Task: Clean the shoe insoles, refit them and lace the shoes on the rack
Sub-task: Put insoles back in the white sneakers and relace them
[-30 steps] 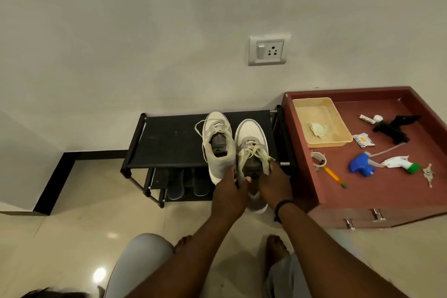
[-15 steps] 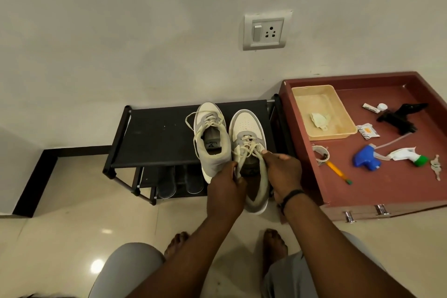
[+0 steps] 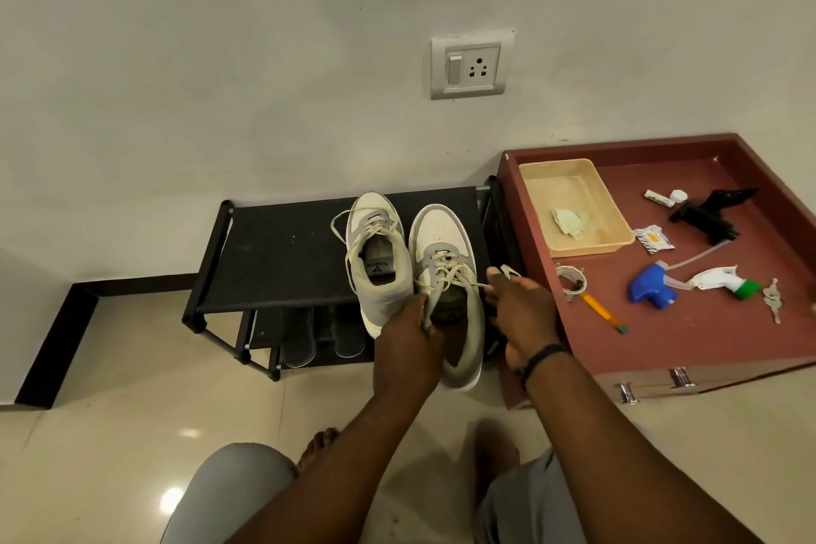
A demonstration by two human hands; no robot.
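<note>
Little readable print in view

The insole (image 3: 379,269) of the left-hand shoe (image 3: 379,261) on the rack carries a small dark triangular logo with a short brand word above it, seen upside down and too small to spell out with certainty. A white tube (image 3: 656,198) on the red bench (image 3: 706,336) bears a line of dark lettering, too blurred to read. A white sachet (image 3: 652,239) beside it shows an orange patch and black stripes, its print illegible.
</note>
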